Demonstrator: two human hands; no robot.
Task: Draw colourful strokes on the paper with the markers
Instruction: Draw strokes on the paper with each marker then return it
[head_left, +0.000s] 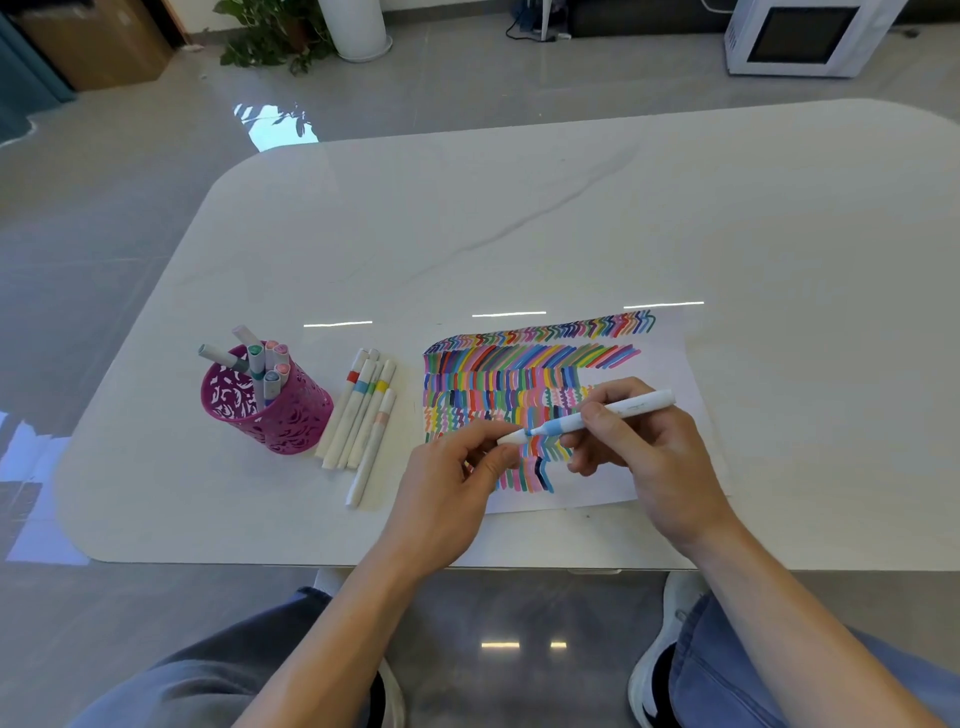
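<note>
A white sheet of paper (675, 364) lies on the table, filled with rows of colourful strokes. My right hand (644, 457) grips a white marker with a light blue band (597, 415) above the paper, its blue tip pointing left. My left hand (457, 483) pinches the marker's white cap (511, 437), which sits right at the tip. I cannot tell whether the cap touches the tip. Both hands hover over the lower rows of strokes.
A pink perforated cup (270, 410) with several markers stands at the left. Several white markers (363, 415) lie side by side between the cup and the paper. The white table's front edge (311, 564) is close to my knees.
</note>
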